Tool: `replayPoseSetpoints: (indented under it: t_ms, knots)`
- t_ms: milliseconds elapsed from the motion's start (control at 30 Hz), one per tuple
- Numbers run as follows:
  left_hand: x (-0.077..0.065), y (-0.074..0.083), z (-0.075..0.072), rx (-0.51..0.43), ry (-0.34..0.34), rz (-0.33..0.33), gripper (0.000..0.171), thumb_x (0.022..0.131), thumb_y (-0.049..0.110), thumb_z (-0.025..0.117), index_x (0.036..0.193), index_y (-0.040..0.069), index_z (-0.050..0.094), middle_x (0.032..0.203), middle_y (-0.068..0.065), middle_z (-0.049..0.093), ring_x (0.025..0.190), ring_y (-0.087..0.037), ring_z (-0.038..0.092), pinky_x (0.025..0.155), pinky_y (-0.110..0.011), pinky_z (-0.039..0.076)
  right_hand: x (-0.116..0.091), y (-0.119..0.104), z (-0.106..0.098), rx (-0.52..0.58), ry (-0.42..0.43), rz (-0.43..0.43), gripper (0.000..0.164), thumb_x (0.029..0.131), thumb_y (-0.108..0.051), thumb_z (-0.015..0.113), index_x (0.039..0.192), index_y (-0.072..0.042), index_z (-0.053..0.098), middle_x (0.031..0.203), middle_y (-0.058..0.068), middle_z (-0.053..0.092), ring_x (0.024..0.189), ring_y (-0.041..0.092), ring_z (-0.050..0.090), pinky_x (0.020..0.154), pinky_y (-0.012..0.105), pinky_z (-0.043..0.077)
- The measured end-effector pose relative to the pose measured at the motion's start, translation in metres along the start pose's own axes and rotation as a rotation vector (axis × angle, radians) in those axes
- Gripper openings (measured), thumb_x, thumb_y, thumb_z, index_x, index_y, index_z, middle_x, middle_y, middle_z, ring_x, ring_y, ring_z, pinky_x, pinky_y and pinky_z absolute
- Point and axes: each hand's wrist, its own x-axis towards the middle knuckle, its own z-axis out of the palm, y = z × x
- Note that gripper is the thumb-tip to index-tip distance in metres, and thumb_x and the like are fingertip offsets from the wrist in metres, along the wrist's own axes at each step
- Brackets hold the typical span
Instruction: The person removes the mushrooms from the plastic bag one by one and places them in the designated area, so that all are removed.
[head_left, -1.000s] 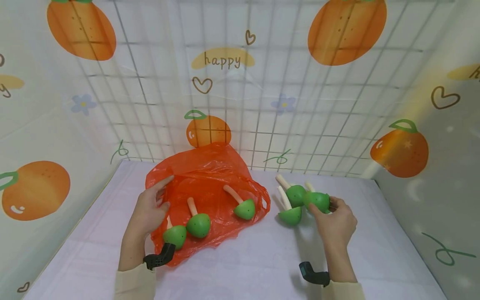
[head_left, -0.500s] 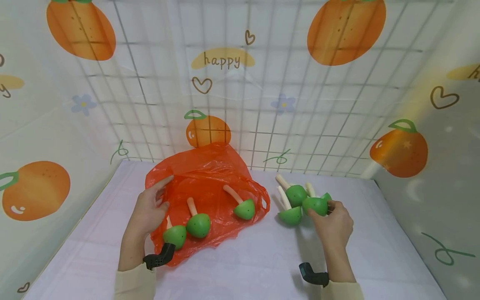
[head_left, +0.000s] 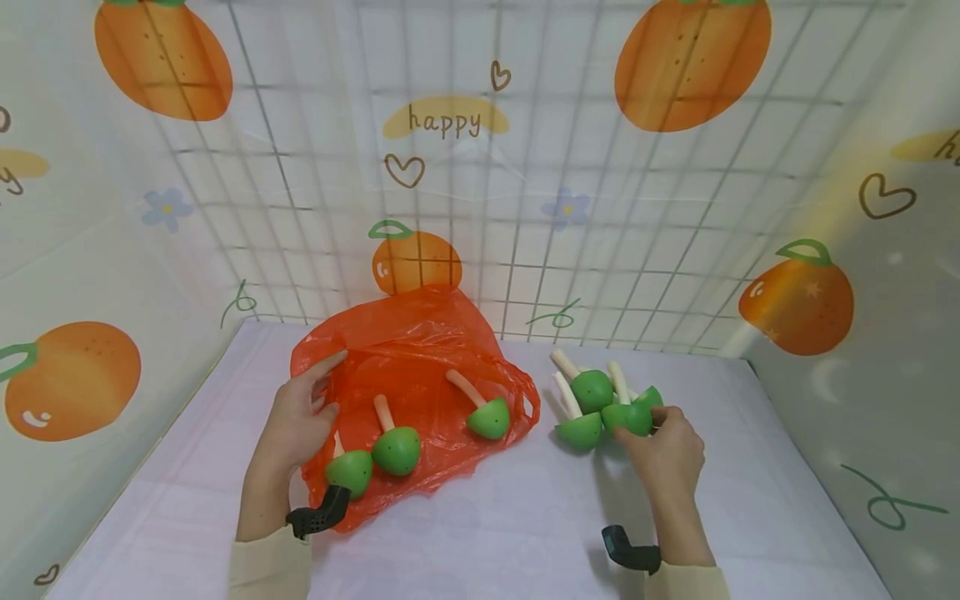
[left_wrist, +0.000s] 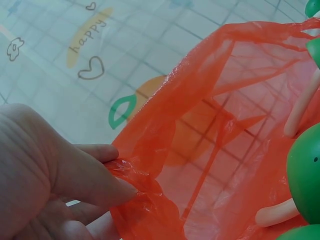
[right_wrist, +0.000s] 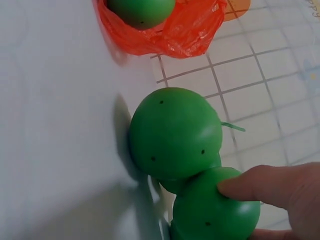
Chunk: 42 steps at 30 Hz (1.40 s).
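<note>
My left hand point(head_left: 296, 421) pinches the left edge of a red plastic bag point(head_left: 405, 321), whose mouth faces me; the grip shows in the left wrist view. Green-capped toy mushrooms with pale stems lie in the bag's mouth: one at right point(head_left: 489, 419), one in the middle point(head_left: 396, 451), one at lower left point(head_left: 350, 472). On the right, my right hand point(head_left: 671, 446) grips a green-capped toy mushroom point(head_left: 628, 417), thumb on its cap in the right wrist view. Two others, a rear mushroom point(head_left: 592, 391) and a front mushroom point(head_left: 579, 432), lie beside it. Another green cap point(head_left: 651, 396) is partly hidden behind.
A white cloth point(head_left: 495, 533) covers the table. Behind it rises a grid-patterned backdrop point(head_left: 480, 192) printed with oranges, and printed side panels stand left and right. A black wrist device point(head_left: 630, 550) sits on each wrist.
My right hand has moved slightly left and down with the mushroom, bringing it against the neighbouring ones and uncovering more of the cap behind. My left hand and the bag stay put.
</note>
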Motion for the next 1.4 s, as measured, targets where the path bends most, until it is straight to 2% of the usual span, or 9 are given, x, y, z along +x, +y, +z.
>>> replayPoseSetpoints:
  t_ms: [200,633,1033,1200,1400]
  knots:
    - [0.0,0.0,0.001,0.005,0.006,0.015,0.068,0.096,-0.013,0.054,0.16,0.01,0.045,0.16,-0.019,0.045,0.145,-0.041,0.045,0.116,-0.057,0.04,0.002,0.003,-0.002,-0.02,-0.049,0.002,0.066,0.082,-0.018,0.084,0.13,0.017,0.054,0.12,0.035,0.064,0.105,0.048,0.059,0.087,0.059,0.048]
    - [0.0,-0.001,0.001,0.009,0.007,0.013,0.069,0.096,-0.013,0.055,0.16,0.012,0.045,0.16,-0.018,0.045,0.145,-0.041,0.045,0.116,-0.056,0.041,0.005,0.005,-0.001,-0.069,-0.147,0.05,0.07,0.083,-0.016,0.085,0.133,0.018,0.051,0.127,0.039,0.059,0.111,0.05,0.057,0.092,0.061,0.05]
    - [0.001,-0.001,0.0,0.01,0.005,0.013,0.069,0.096,-0.013,0.055,0.16,0.011,0.045,0.16,-0.019,0.045,0.144,-0.042,0.046,0.116,-0.057,0.04,0.005,0.004,-0.009,-0.083,-0.23,0.042,0.074,0.085,-0.019,0.085,0.136,0.02,0.048,0.13,0.041,0.056,0.114,0.052,0.056,0.095,0.062,0.05]
    - [0.0,-0.001,0.0,0.001,0.005,0.005,0.069,0.096,-0.013,0.055,0.16,0.012,0.045,0.16,-0.018,0.045,0.144,-0.041,0.045,0.117,-0.057,0.04,0.004,0.001,-0.016,-0.107,-0.216,0.018,0.073,0.084,-0.023,0.084,0.133,0.019,0.05,0.127,0.039,0.059,0.111,0.051,0.057,0.091,0.061,0.05]
    - [0.0,-0.001,0.0,-0.008,0.007,0.018,0.07,0.096,-0.013,0.055,0.16,0.011,0.045,0.16,-0.018,0.045,0.144,-0.041,0.045,0.116,-0.056,0.04,0.0,-0.01,-0.024,-0.095,-0.125,0.018,0.074,0.087,-0.027,0.083,0.135,0.017,0.05,0.128,0.037,0.059,0.112,0.052,0.056,0.094,0.063,0.047]
